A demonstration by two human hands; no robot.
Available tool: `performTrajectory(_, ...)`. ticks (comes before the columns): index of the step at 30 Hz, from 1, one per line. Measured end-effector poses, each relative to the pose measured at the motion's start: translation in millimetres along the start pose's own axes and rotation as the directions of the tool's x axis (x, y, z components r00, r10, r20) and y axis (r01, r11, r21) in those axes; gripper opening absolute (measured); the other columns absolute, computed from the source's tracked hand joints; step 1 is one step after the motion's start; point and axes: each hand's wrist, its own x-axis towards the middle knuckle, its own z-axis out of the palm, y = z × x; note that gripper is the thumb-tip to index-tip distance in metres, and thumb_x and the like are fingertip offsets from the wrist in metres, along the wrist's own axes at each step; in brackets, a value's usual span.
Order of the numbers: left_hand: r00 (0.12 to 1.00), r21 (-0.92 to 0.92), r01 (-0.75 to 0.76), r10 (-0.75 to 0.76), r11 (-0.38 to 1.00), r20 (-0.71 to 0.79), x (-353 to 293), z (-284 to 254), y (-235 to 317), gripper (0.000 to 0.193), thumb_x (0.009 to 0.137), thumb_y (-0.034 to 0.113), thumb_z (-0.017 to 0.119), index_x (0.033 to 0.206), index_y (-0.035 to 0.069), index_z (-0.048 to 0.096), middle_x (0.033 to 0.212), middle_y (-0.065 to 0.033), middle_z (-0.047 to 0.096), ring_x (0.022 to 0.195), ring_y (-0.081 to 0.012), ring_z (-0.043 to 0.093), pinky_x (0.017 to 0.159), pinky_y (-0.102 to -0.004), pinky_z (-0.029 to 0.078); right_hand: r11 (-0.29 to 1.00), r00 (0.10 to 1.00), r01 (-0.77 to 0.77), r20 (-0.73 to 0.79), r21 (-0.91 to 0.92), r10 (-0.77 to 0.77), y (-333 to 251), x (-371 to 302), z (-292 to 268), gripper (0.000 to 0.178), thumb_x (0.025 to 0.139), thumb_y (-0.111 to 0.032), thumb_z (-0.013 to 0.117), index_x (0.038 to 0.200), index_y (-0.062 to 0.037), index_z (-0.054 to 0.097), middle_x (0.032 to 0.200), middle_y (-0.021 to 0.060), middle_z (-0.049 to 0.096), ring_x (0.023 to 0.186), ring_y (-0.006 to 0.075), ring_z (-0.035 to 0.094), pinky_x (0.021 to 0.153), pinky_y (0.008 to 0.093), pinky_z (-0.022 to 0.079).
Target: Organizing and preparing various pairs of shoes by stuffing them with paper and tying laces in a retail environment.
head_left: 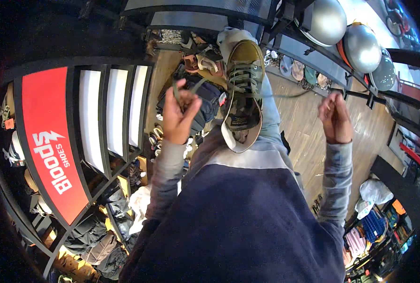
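A dark camouflage-patterned sneaker [242, 104] with an olive toe and a pale rim rests on my lap, toe pointing away from me. Green laces run through its eyelets. To the left of the shoe, my left hand [179, 113] is closed on a loose green lace [199, 85], which loops up from its fingers. My right hand [336, 119] is raised well to the right, its fingertips pinched. A second stretch of lace [285, 96] runs nearly taut from the shoe to it. The tip inside those fingers is hidden.
A shelf unit with a red panel [54, 141] stands at the left. Dark bags [210, 113] and shoes crowd the floor beside my legs. Silver half-balls [362, 48] sit on a rack at the upper right. Folded clothes [374, 226] lie at the lower right.
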Motion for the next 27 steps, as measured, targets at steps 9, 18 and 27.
performTrajectory(9,0.911,0.336,-0.372,0.272,0.865,0.309,26.2,79.3,57.2,0.040,0.078,0.030,0.078,0.099,0.001,0.061,0.102,-0.0118,0.060,0.079,-0.0202,0.059,0.072,-0.0308,0.048,0.980,0.956,0.014,0.285,0.200,-0.072,22.6,26.0,135.6,0.035,0.103,-0.028,0.037,0.108,0.0021,0.054,0.105,0.0183,0.064,0.099,0.0287,0.065,0.084,0.0338,0.055)
performTrajectory(18,0.983,0.129,-0.089,0.066,0.988,0.171,24.9,85.8,44.4,0.023,0.086,0.020,0.071,0.096,0.000,0.065,0.076,-0.0058,0.067,0.063,-0.0078,0.054,0.059,-0.0250,0.045,0.992,0.977,-0.029,0.214,0.124,0.002,41.4,20.6,133.0,0.017,0.096,-0.011,0.054,0.108,0.0017,0.055,0.107,0.0156,0.064,0.100,0.0225,0.064,0.086,0.0311,0.053)
performTrajectory(27,0.897,0.403,-0.209,0.010,0.891,0.443,31.8,68.8,47.9,0.019,0.081,0.009,0.070,0.094,-0.002,0.063,0.084,-0.0115,0.066,0.076,-0.0195,0.063,0.066,-0.0305,0.047,0.934,0.983,0.164,0.137,-0.319,-0.125,56.9,18.2,122.6,0.024,0.080,0.011,0.066,0.103,0.0052,0.062,0.101,0.0119,0.066,0.096,0.0182,0.066,0.086,0.0293,0.053)
